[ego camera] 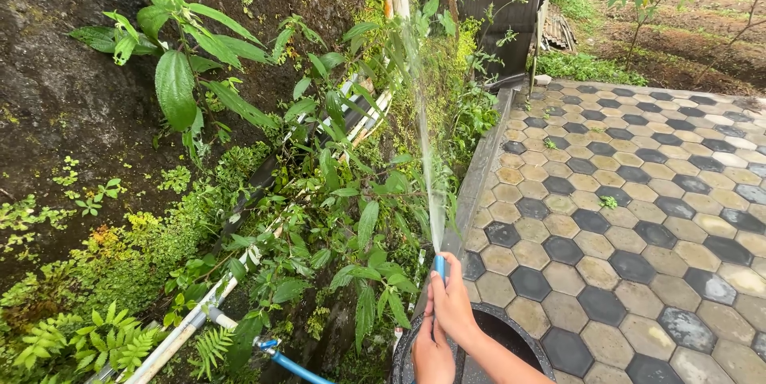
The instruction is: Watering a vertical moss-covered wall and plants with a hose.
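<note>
Two hands of mine work one blue hose (440,266). My right hand (452,304) is wrapped around it just under the tip, thumb pinching the opening so the water jet (420,125) sprays up over the leafy plants (335,192). My left hand (432,352) sits below, fingers curled; whether it grips I cannot tell. A dark round tub (523,336) lies beneath, contents unclear.

Blue hose (440,266), upward-tilted, spraying water
</note>
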